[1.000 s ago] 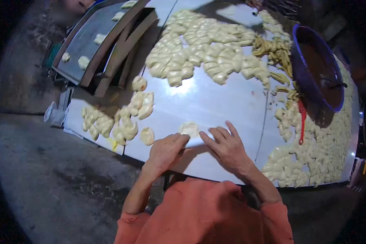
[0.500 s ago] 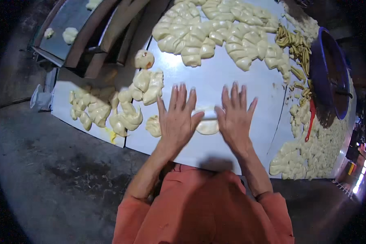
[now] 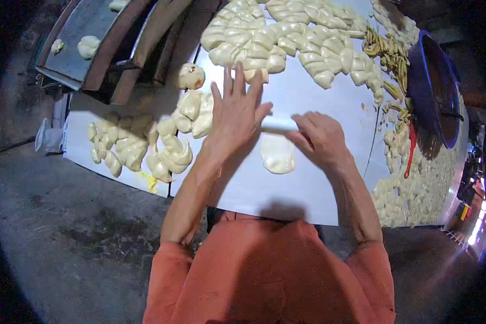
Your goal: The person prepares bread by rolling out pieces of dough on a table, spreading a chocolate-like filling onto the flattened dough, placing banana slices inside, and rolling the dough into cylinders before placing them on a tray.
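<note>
A pale rolling pin (image 3: 279,124) lies crosswise on the white tabletop, at the far edge of a flattened oval of dough (image 3: 277,155). My left hand (image 3: 237,113) rests over the pin's left end with its fingers stretched out and apart. At the other end, my right hand (image 3: 319,137) has its fingers curled round the pin. Left of my left hand sit soft pale dough pieces (image 3: 195,112) and a rounder, brown-spotted lump (image 3: 191,76). Just beyond its fingertips begins a large spread of glossy dough pieces (image 3: 243,40).
Metal trays (image 3: 92,32) with dough lumps stand at the far left. More dough (image 3: 127,141) lies at the table's left end. To the right are yellowish-brown strips (image 3: 386,62), a dark purple basin (image 3: 425,81), a red utensil (image 3: 410,148) and many small dough pieces (image 3: 416,194).
Both hands and the rolling pin have moved away from me. My right hand's fingers have gone from spread flat to curled round the pin. The dough now shows as a longer oval.
</note>
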`<action>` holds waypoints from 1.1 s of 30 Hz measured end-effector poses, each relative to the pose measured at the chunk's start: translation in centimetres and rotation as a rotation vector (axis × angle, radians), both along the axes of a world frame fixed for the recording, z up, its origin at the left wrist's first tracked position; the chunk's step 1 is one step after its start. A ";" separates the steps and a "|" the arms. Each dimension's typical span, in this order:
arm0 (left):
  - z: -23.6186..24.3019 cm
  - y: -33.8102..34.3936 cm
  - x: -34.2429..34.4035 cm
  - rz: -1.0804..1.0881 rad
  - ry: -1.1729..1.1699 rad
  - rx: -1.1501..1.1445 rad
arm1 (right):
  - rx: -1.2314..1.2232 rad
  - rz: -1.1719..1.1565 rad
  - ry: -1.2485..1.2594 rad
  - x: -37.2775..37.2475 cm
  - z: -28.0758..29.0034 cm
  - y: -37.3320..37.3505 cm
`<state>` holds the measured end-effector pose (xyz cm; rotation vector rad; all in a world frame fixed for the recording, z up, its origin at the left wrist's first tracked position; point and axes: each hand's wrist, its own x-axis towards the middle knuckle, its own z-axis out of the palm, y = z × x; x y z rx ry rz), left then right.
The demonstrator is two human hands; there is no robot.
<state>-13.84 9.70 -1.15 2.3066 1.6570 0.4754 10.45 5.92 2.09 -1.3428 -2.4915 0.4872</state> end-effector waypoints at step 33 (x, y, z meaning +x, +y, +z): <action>0.7 -5.4 1.5 0.197 0.160 0.047 | 0.254 -0.369 -0.279 -2.8 -3.0 -0.7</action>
